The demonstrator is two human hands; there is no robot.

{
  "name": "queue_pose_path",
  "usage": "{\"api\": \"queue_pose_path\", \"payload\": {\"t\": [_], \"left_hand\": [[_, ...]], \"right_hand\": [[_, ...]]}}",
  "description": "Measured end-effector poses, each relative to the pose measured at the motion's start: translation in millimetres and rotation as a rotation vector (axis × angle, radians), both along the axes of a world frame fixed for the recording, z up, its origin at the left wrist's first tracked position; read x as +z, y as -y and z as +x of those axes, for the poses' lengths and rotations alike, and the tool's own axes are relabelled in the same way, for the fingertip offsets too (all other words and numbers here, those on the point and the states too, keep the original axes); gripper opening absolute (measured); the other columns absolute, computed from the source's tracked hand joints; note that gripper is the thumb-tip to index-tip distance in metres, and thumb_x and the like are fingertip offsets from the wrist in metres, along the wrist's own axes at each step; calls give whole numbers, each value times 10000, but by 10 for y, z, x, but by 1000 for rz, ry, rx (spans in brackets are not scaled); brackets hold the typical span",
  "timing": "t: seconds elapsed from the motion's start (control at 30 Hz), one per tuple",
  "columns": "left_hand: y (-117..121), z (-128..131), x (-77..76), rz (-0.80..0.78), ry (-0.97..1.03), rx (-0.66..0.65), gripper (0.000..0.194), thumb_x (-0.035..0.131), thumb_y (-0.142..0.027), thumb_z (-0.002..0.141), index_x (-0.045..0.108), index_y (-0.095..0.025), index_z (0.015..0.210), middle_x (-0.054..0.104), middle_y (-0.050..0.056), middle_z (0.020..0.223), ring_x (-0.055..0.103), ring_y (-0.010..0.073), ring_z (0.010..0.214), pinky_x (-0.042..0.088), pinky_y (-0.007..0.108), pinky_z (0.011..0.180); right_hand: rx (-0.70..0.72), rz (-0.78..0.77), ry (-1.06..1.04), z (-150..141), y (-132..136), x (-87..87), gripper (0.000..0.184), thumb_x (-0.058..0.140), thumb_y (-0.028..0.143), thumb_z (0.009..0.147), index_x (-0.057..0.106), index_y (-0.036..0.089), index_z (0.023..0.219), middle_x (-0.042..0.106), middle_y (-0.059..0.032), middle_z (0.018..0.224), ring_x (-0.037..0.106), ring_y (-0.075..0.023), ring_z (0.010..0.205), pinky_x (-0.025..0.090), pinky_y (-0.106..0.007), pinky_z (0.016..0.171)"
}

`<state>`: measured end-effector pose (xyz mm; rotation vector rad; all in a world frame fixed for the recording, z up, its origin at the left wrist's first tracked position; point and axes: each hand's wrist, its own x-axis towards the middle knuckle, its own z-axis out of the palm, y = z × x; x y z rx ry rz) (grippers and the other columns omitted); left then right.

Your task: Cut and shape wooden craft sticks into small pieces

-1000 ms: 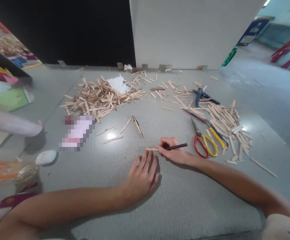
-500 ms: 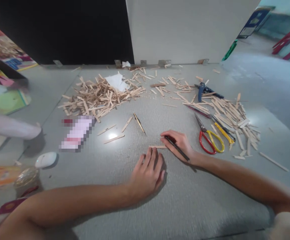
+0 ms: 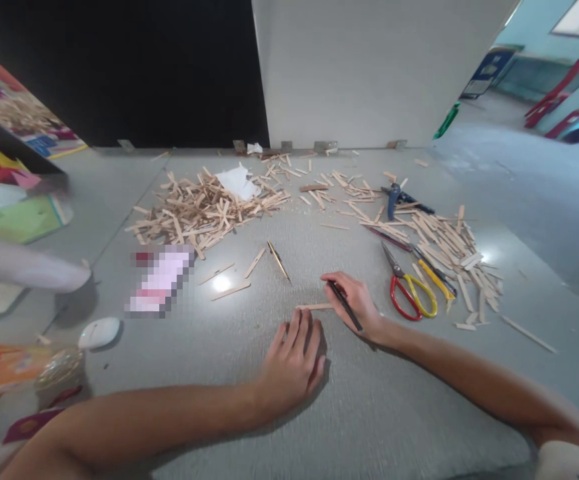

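Grey surface (image 3: 369, 400) bearing: flat stick (image 3: 318, 307), middle; stick heap (image 3: 196, 212), towards far edge; white mouse (image 3: 99, 333), left; scissors (image 3: 397, 271), right.

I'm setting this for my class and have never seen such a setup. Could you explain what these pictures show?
There's no machine here: a person works bare-handed. Every picture comes from one camera worn on the person's head, looking forward and down. The left hand rests at one end of a wooden stick; the right hand, near its other end, holds a dark pen-like tool. Around them on the grey surface lie a stick pile, scissors, a blue tool, a white mouse and a thin gold tool.
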<state>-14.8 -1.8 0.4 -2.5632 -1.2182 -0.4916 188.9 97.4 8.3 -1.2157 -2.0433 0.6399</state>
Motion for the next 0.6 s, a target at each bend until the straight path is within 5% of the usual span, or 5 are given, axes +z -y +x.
{"api": "queue_pose_path", "payload": {"t": [0.2,0.37,0.53,0.6], "left_hand": [[9,-13,-72,19,-3,-31,497,410,-345,1103,690,-29,1366,757,271,1345,724,372,1237,529,454,1000],[-18,64,-86,122,-11,11,435,439,-299,1085,734,-37,1270,805,234,1171,748,338,1094,544,435,944],[73,125,230,190,11,82,358,432,-160,1067,736,-46,1216,785,240,1198,727,332,1128,566,429,902],[273,94,347,194,83,-10,352,415,-143,1071,725,-62,1216,788,189,1087,733,297,1042,577,396,866]], "right_hand": [[-61,38,87,27,17,-64,457,487,150,1020,639,233,1443,716,-135,1189,722,-287,1030,607,-424,907],[-125,48,162,0,-60,-107,529,502,120,978,630,211,1482,708,-163,1185,718,-332,1046,607,-486,918],[-108,27,226,-42,-94,-28,571,399,85,993,593,152,1525,721,-188,1161,724,-328,1007,600,-497,915],[-69,12,241,-19,-13,110,567,411,77,986,593,145,1519,732,-181,1140,729,-307,966,600,-475,900]]}}
